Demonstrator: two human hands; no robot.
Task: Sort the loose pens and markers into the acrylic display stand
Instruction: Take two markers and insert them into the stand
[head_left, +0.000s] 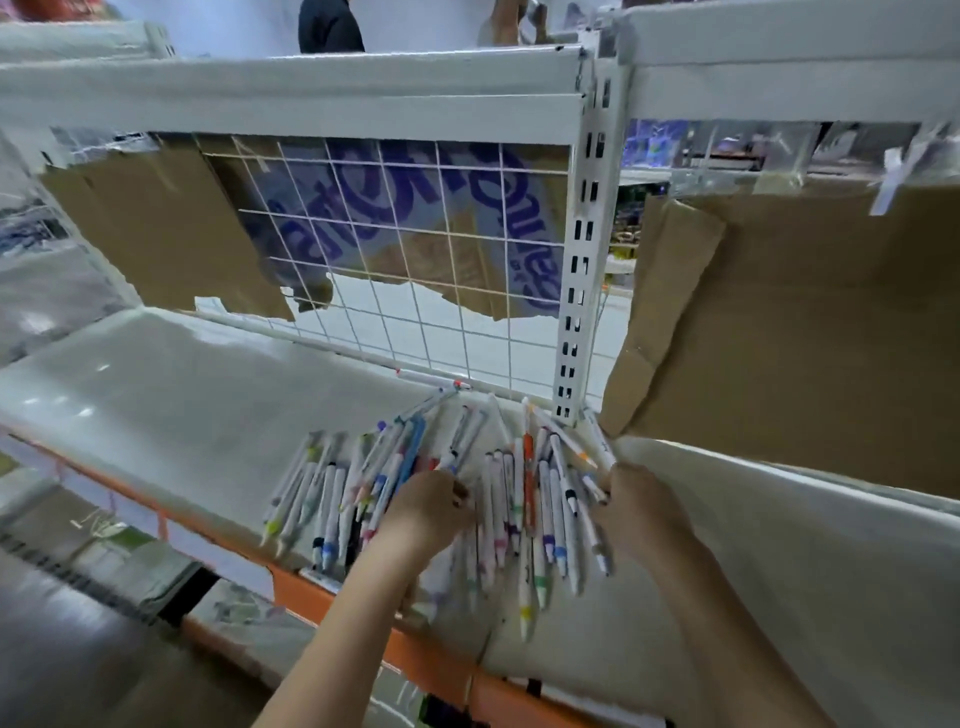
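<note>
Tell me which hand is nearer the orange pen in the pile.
Right. The right hand is at the pile's right edge, a few pens over from the orange pen. The left hand is farther, on the pens to the left of it.

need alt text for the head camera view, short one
Two hands, left hand and right hand, reach into a pile of pens and markers spread on a white shelf, in front of a wire grid panel backed with torn cardboard.
</note>
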